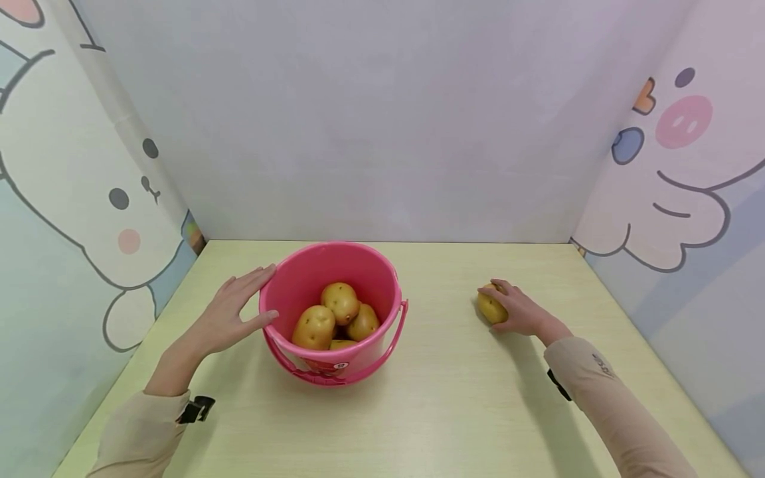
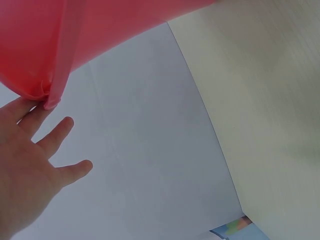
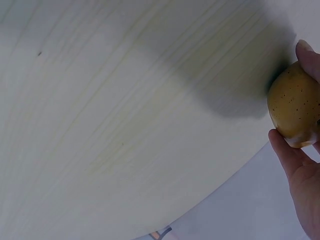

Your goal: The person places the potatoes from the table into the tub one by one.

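Note:
A pink bucket (image 1: 372,353) with several potatoes (image 1: 313,328) inside stands left of centre in the head view. My left hand (image 1: 226,315) rests against the bucket's left rim, its fingers fairly straight and spread. In the left wrist view, the fingertips of that hand (image 2: 25,165) touch the rim near the end of the pink handle (image 2: 64,60). Over on the right of the table, my right hand (image 1: 521,313) grips a single potato (image 1: 491,308). Thumb and fingers lie on opposite sides of this potato (image 3: 294,102) in the right wrist view, close over the tabletop.
The pale wooden table (image 1: 442,398) runs back to a plain light wall (image 1: 382,133). Side walls printed with cartoon animals flank it on the left (image 1: 72,159) and right (image 1: 711,66). The bucket's handle (image 1: 394,345) hangs down on its near side.

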Motion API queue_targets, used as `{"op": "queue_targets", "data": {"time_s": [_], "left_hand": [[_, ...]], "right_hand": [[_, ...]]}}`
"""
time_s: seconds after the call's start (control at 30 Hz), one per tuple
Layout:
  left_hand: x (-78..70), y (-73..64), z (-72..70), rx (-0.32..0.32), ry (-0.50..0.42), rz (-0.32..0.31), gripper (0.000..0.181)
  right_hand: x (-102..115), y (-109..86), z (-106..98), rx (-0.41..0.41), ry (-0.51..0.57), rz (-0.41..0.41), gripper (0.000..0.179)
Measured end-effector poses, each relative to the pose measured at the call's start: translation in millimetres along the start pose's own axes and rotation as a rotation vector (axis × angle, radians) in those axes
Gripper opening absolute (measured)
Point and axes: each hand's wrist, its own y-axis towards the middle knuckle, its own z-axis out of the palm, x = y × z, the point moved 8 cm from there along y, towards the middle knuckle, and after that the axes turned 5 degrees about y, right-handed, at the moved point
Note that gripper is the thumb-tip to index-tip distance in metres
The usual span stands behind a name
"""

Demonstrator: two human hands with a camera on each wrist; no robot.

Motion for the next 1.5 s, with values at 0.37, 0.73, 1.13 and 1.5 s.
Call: {"op": "queue_targets", "data": {"time_s": [0.37, 0.73, 1.13, 1.5], "left_hand": [[0.6, 0.2, 0.5, 0.001, 0.001, -0.002, 0.073], [0.2, 0.3, 0.7, 0.009, -0.001, -0.016, 0.074], [0.5, -0.1, 0.4, 0.003, -0.001, -0.005, 0.073], [0.2, 0.0, 0.1, 0.002, 0.010, -0.011, 0.074]], "right_hand": [[3.1, -1.9, -1.9, -0.002, -0.003, -0.014, 0.073], [15.5, -5.2, -9.4, -0.010, -0.019, -0.063, 0.073], [24.8, -9.3, -15.0, 0.003, -0.011, -0.066, 0.073], [31.9, -12.7, -18.7, 0.004, -0.007, -0.084, 0.075]]}}
